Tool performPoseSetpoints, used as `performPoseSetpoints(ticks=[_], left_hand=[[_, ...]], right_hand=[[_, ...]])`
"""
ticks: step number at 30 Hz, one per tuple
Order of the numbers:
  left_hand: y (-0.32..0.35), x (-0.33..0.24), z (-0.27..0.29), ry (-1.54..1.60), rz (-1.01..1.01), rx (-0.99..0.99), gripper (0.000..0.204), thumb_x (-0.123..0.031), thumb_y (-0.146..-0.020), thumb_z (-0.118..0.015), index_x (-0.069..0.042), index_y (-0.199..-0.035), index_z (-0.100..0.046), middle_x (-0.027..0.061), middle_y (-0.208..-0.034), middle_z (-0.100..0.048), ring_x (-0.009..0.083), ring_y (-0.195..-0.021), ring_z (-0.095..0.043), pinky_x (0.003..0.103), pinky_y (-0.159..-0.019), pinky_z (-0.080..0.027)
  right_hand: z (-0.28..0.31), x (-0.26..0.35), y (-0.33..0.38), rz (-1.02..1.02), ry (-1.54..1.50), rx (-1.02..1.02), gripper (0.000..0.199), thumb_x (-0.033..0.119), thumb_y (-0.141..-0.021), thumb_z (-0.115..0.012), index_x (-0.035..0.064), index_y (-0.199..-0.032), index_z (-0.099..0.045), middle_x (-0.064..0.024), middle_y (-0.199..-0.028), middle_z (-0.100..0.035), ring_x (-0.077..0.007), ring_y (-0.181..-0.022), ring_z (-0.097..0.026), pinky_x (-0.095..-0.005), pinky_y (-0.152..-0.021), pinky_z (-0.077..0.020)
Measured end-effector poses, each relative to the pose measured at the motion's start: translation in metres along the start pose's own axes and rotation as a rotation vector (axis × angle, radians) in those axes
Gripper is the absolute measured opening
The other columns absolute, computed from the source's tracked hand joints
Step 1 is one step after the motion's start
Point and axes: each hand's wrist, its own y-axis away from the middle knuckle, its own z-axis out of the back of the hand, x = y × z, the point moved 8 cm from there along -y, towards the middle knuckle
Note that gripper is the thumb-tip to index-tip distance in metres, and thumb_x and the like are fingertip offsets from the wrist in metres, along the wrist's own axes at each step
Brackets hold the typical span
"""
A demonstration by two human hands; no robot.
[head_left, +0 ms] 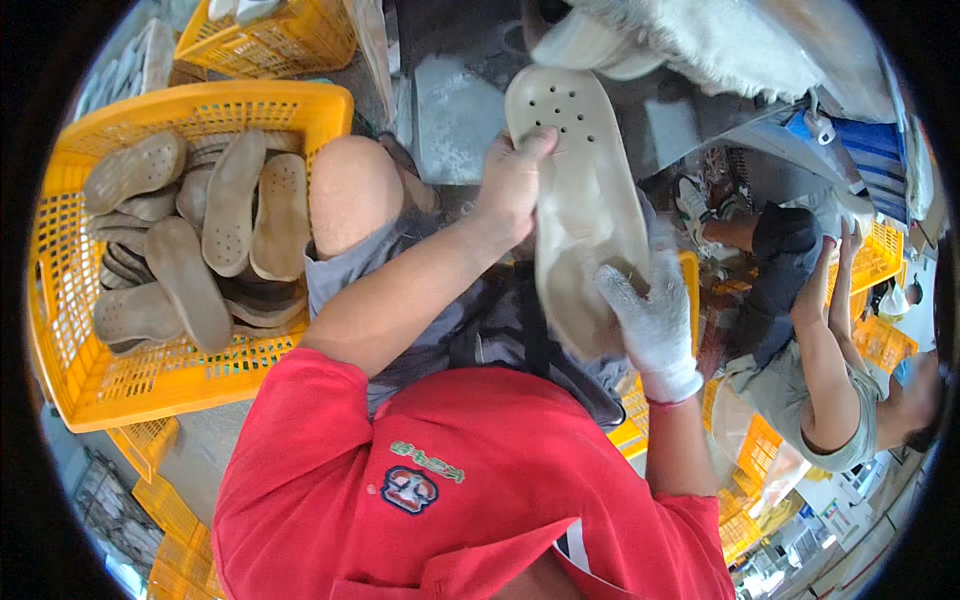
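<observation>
A beige moulded insole (590,210) with several small round holes in its forefoot is held up in front of me, its hollowed face toward me. My bare left hand (513,183) grips its left edge, the thumb pressed on the face just below the holes. Around the heel end, my right hand (652,325) in a whitish knit glove is closed on the right edge, its thumb lying over the surface. The right fingers are mostly hidden behind the insole.
At my left stands a yellow crate (200,395) with brown insoles (180,285) piled inside. Another yellow crate (265,45) is beyond it. Ahead is a machine with a fluffy white wheel (735,45). A co-worker (825,390) sits at the right, arms raised near a similar bench.
</observation>
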Motion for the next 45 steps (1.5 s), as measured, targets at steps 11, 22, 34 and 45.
performPoseSetpoints(ticks=[11,22,34,45], left_hand=[[0.027,-0.012,-0.010,0.067,0.165,0.158,0.038,-0.025,-0.101,-0.061,0.005,-0.125,-0.063,0.0168,-0.116,-0.071,0.0260,-0.102,-0.071,0.042,-0.094,-0.058],[0.250,-0.328,0.291,-1.752,-0.243,-1.866,0.108,-0.067,-0.080,-0.072,0.012,-0.147,-0.041,0.0288,-0.151,-0.046,0.0469,-0.141,-0.039,0.056,-0.117,-0.031],[0.220,-0.022,-0.031,-2.135,-1.253,0.606,0.013,-0.024,-0.091,-0.055,-0.018,-0.100,-0.063,0.0032,-0.118,-0.058,0.0250,-0.126,-0.052,0.042,-0.098,-0.044],[-0.012,0.078,-0.082,-0.067,0.093,0.143,0.048,-0.028,-0.099,-0.070,-0.001,-0.137,-0.056,0.0147,-0.128,-0.067,0.0278,-0.112,-0.068,0.049,-0.097,-0.055]], right_hand=[[0.013,0.023,0.016,0.060,-0.022,0.059,0.045,0.015,-0.096,-0.065,-0.0025,-0.137,-0.058,-0.0161,-0.126,-0.068,-0.0256,-0.114,-0.064,-0.0364,-0.100,-0.0481],[0.094,-0.214,0.085,0.291,0.636,-0.103,0.059,0.028,-0.101,-0.061,-0.0043,-0.148,-0.048,-0.0229,-0.142,-0.058,-0.0314,-0.128,-0.057,-0.0394,-0.107,-0.0459],[0.013,-0.031,0.016,0.041,-0.699,0.173,0.052,0.016,-0.100,-0.059,0.0018,-0.148,-0.049,-0.0158,-0.145,-0.055,-0.0268,-0.123,-0.061,-0.0397,-0.103,-0.0531],[0.049,-0.025,0.076,-0.044,-0.081,-0.301,0.062,0.013,-0.088,-0.071,-0.0014,-0.143,-0.048,-0.0213,-0.127,-0.063,-0.0362,-0.118,-0.063,-0.0440,-0.102,-0.0481]])
